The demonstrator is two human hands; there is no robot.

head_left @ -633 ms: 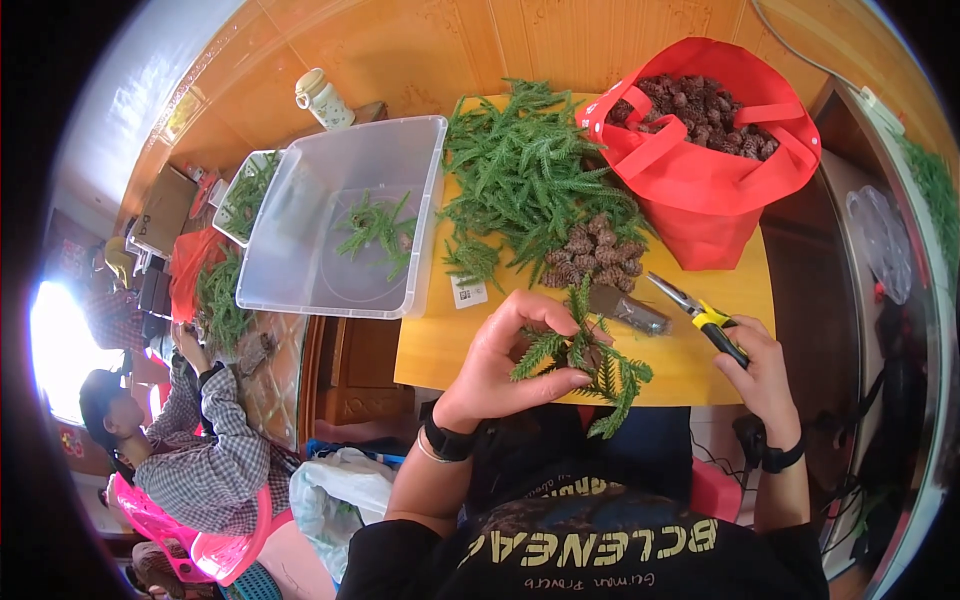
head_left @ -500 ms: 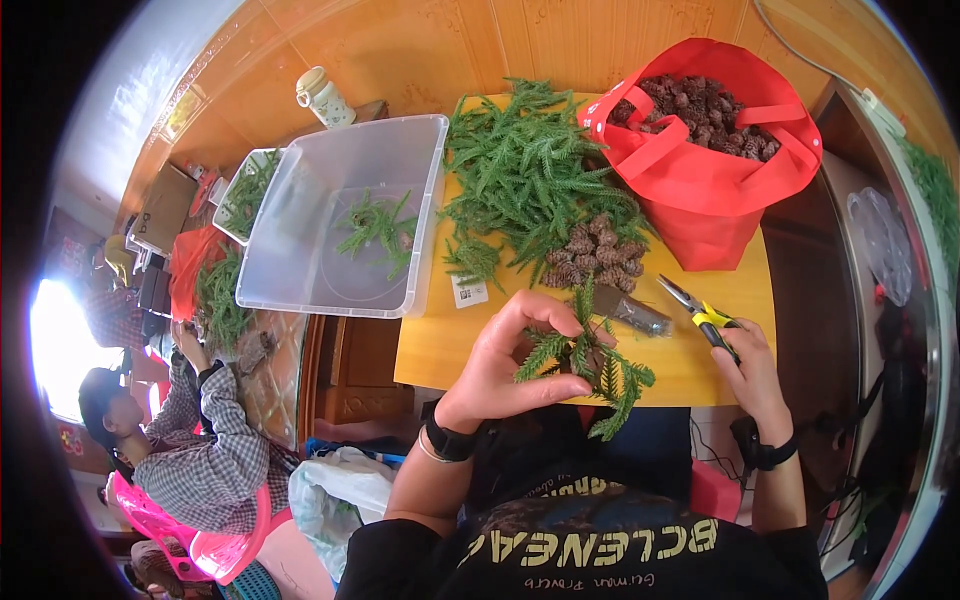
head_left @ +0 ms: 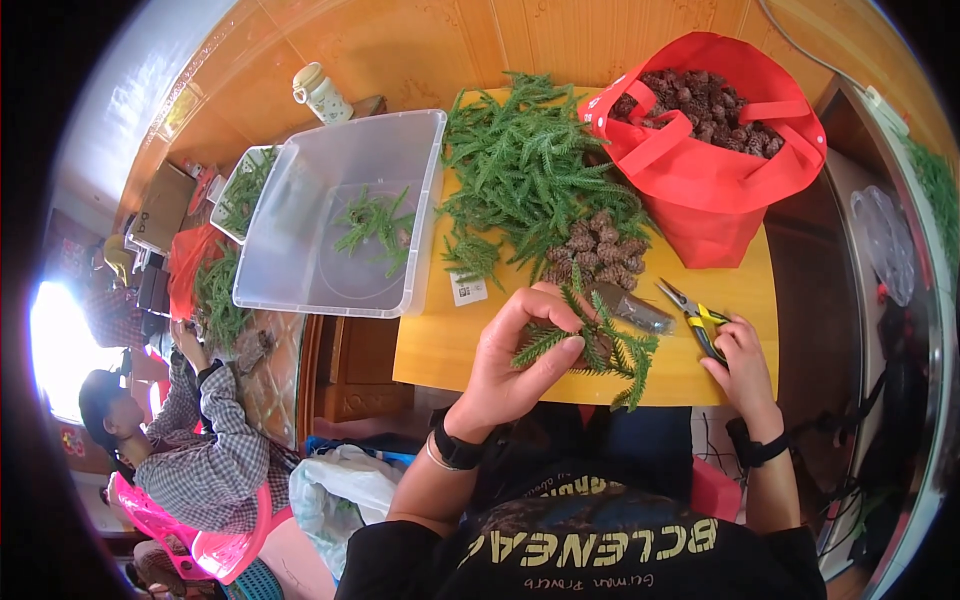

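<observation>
My left hand (head_left: 520,350) pinches a green artificial pine sprig (head_left: 625,358) between thumb and fingers, above the table's front edge. Its leafy tips spread to the right; part of its middle is behind the fingers. My right hand (head_left: 745,365) has its fingers apart around the handle ends of yellow-and-black pliers (head_left: 706,322), which lie on the table with handles spread. Beyond the sprig are a cluster of brown pine cones (head_left: 600,250) and a clear packet of dark, thin pieces (head_left: 635,310). A large heap of pine sprigs (head_left: 530,170) covers the table's back.
On the left stands a clear plastic bin (head_left: 300,230) holding a few sprigs. A red bag (head_left: 705,220) full of pine cones stands at the back right. A small white card (head_left: 468,290) lies on the yellow table (head_left: 450,350). Another person (head_left: 200,460) sits at far left.
My right hand has loosened around the pliers, whose handles now stand wider apart on the table. The sprig in my left hand has tilted and moved slightly up.
</observation>
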